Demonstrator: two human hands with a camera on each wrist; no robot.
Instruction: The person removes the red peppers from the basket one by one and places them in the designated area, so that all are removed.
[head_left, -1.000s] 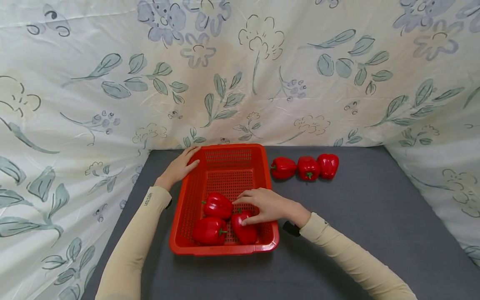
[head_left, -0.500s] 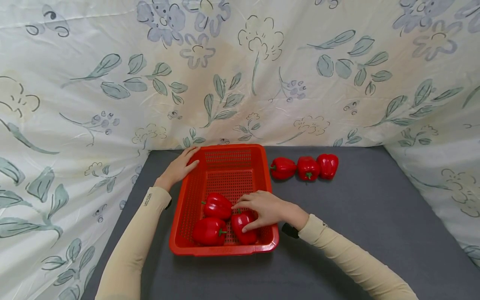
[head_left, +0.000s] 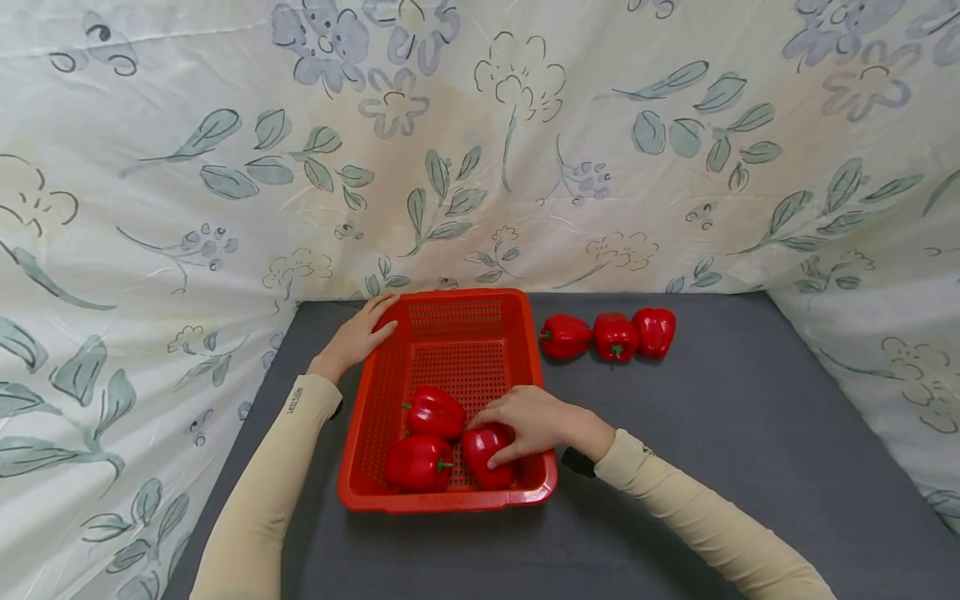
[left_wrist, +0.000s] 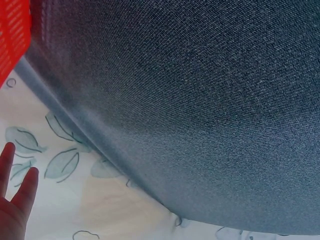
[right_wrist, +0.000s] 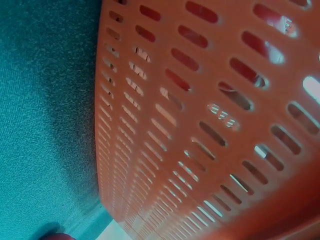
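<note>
In the head view, a red plastic basket (head_left: 459, 362) with slotted walls holds three red bell peppers. My right hand (head_left: 536, 418) reaches over its right rim and grips the right-hand bell pepper (head_left: 480, 450), thumb on the near side and fingers over the far side. Left of it lie a second bell pepper (head_left: 435, 412) and, nearer to me, a third bell pepper (head_left: 414, 464). My left hand (head_left: 354, 340) rests at the basket's upper left rim with fingers extended. The right wrist view shows the basket's wall (right_wrist: 165, 120) from outside, with red glimpsed through its slots.
Three more red bell peppers stand in a row right of the basket: a left one (head_left: 566, 337), a middle one (head_left: 617, 337) and a right one (head_left: 655, 332). A dark grey cloth (head_left: 712, 433) covers the table. Floral fabric (head_left: 570, 217) hangs behind and at the sides.
My right hand has lowered slightly onto the right-hand bell pepper, its fingers curling closer around the far side. My left hand and the basket have stayed in place.
</note>
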